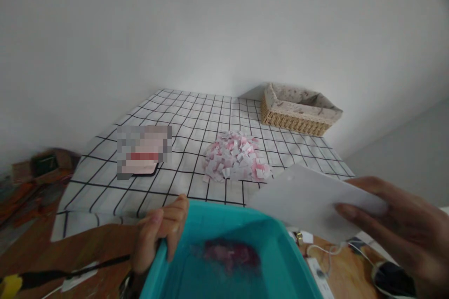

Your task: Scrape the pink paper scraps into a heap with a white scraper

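My left hand [163,229] grips the left rim of a teal plastic bin [280,247], fingers wrapped over its corner. Inside the bin lies a blurred dark pink or red mass [233,254]. On the right, my right hand [389,224] pinches a white sheet of paper [308,201] between thumb and fingers, tilted above the bin's right edge. Behind the bin, a heap of small white and pink paper pieces [235,156] rests on the checkered tablecloth [189,142].
A wicker basket with a cloth lining [294,119] stands at the table's back right. A phone-like object [143,152], partly pixelated, lies at the left. Below are a wooden floor, white cables [329,252] and a cardboard box [45,166]. A wall rises behind the table.
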`<state>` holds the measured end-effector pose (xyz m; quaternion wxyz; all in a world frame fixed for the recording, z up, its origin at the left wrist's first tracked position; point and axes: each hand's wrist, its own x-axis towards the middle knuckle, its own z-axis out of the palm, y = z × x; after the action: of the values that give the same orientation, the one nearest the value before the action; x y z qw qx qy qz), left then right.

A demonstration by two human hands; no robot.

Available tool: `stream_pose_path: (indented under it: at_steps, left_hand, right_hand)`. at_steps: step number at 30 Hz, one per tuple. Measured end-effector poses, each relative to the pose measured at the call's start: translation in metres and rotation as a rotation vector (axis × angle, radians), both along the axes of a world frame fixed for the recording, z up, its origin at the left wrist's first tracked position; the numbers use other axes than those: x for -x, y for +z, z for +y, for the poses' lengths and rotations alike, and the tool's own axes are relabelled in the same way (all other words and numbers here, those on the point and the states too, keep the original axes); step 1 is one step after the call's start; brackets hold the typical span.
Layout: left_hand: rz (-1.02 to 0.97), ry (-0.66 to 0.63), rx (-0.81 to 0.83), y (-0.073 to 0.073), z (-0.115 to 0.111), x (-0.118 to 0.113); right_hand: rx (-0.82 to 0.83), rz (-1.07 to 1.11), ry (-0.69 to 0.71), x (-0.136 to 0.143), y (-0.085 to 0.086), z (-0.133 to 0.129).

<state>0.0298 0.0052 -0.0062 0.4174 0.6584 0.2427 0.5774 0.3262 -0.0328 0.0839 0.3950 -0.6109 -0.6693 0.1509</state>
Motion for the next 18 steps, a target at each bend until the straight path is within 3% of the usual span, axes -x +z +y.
stream_pose_path:
  at_steps: [3, 8, 14, 18]
  left_hand:
    - [0.023, 0.017, 0.005, 0.003, -0.001, -0.002]
    - [0.04, 0.057, 0.015, 0.0, -0.003, 0.002]
    - [0.128, 0.024, 0.06, -0.015, -0.005, 0.013]
    - [0.114, 0.082, 0.111, -0.02, -0.007, 0.015]
  right_hand:
    - [0.051, 0.118, -0.113, -0.013, -0.004, 0.013]
    - [0.227, 0.298, -0.33, -0.042, -0.028, 0.036]
    - [0.333, 0.402, -0.36, -0.054, -0.054, 0.046]
    - [0.402, 0.426, -0.326, -0.051, -0.062, 0.05]
